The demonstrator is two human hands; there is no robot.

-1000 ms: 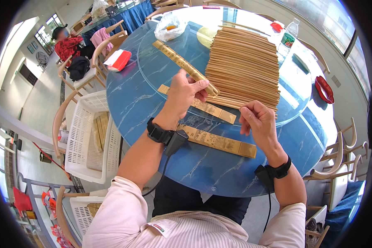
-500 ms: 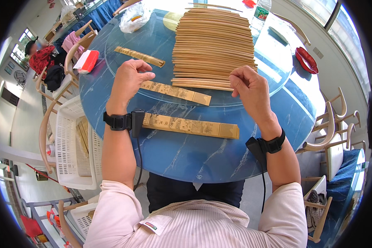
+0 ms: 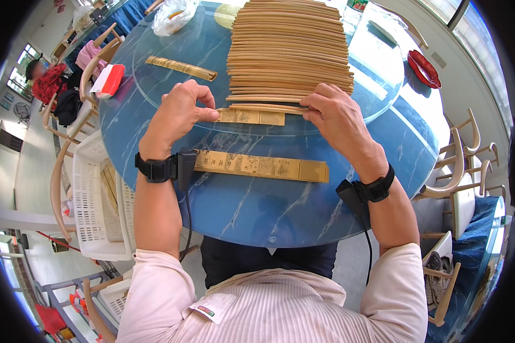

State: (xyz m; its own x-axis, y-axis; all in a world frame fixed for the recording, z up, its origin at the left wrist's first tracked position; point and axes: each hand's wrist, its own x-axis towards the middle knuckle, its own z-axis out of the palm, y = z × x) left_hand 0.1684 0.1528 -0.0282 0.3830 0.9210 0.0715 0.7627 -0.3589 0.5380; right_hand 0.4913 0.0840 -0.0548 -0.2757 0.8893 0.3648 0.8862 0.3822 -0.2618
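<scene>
My right hand (image 3: 335,117) is closed in a pinch on the right ends of the nearest wooden chopsticks (image 3: 269,107), at the near edge of a wide row of chopsticks (image 3: 289,51). Left of them, my left hand (image 3: 180,114) pinches the left end of a flat gold paper sleeve (image 3: 249,116). The held chopsticks lie just above this sleeve and partly overlap its upper edge. A second gold sleeve (image 3: 263,166) rests nearer me, between my forearms. Farther off to the left lies another gold sleeve (image 3: 180,67). My fingertips hide the ends they grip.
The round blue marbled table (image 3: 229,211) carries a glass turntable. On it are a clear plastic bag (image 3: 174,16) and a bottle (image 3: 356,8). A red dish (image 3: 423,70) and a red-and-white packet (image 3: 109,81) sit near its edges. A white basket (image 3: 100,217) stands at the left.
My right hand has moved left and closed on the nearest chopsticks, which now sit apart from the row. The sleeve at my left hand has turned more level. The view has shifted slightly.
</scene>
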